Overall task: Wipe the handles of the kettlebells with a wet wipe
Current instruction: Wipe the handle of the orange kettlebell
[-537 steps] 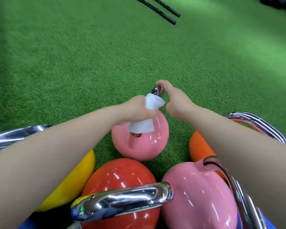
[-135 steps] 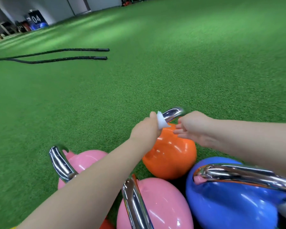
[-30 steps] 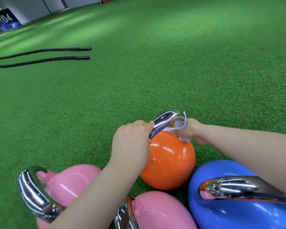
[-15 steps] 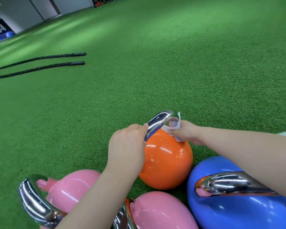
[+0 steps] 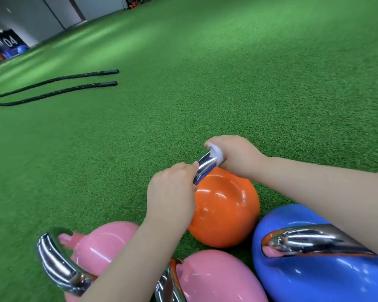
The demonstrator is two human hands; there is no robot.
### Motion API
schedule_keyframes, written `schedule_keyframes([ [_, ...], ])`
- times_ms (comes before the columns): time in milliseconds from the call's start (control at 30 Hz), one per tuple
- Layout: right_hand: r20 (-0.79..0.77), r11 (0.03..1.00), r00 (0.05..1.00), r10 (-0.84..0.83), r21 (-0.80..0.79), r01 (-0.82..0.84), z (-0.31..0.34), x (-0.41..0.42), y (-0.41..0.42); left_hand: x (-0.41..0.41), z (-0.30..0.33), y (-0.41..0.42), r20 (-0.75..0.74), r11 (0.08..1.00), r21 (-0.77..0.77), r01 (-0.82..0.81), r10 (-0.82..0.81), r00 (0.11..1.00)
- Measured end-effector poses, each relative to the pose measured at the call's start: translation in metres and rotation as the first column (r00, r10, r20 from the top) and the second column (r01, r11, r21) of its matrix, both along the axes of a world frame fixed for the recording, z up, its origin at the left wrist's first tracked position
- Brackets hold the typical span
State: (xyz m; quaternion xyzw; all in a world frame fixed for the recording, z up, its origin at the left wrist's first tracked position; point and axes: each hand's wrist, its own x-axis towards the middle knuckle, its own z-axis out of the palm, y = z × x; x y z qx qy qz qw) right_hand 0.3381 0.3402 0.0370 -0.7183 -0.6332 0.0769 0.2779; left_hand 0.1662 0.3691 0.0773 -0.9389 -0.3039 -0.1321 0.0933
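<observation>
An orange kettlebell [image 5: 225,210] stands on the green turf with its chrome handle [image 5: 204,167] pointing up and away. My left hand [image 5: 172,190] grips the near side of that handle. My right hand [image 5: 234,156] is wrapped over the far end of the handle, with the white wet wipe [image 5: 216,154] held between palm and metal. Only a short shiny stretch of handle shows between the two hands.
Two pink kettlebells [image 5: 100,245] [image 5: 216,277] and a blue kettlebell [image 5: 310,271] with chrome handles crowd the near foreground. Two black battle ropes [image 5: 74,83] lie on the turf at far left. Grey walls and gear stand at the far back left.
My right hand has closed over the top of the orange kettlebell's handle with the wipe, which hung loose beside it before. My left hand keeps its grip on the handle's near side.
</observation>
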Motion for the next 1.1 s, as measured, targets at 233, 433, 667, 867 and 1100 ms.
schedule_keyframes([
  [233,0.196,0.984,0.975,0.101,-0.162,-0.07,0.014,0.004,0.007,0.015,0.004,-0.013,-0.092,0.994,0.044,-0.103,0.107,0.99],
  [433,0.058,0.729,0.971,-0.233,-0.65,0.214,-0.03,0.067,-0.031,0.02,0.016,-0.005,-0.077,0.965,-0.185,-0.185,0.173,0.982],
  [667,-0.452,0.789,0.674,-0.584,-0.511,0.34,-0.042,0.047,-0.003,0.017,0.016,-0.004,-0.1,0.966,-0.205,-0.161,0.142,0.985],
  [867,-0.298,0.754,0.737,-0.607,-0.509,0.415,-0.045,0.039,-0.007,0.018,0.019,-0.006,-0.135,0.971,-0.184,-0.152,0.128,0.983],
  [1100,-0.625,0.818,0.597,-0.503,-0.568,0.095,-0.039,0.03,-0.013,0.022,0.02,-0.012,-0.167,0.976,-0.134,-0.169,0.146,0.975],
])
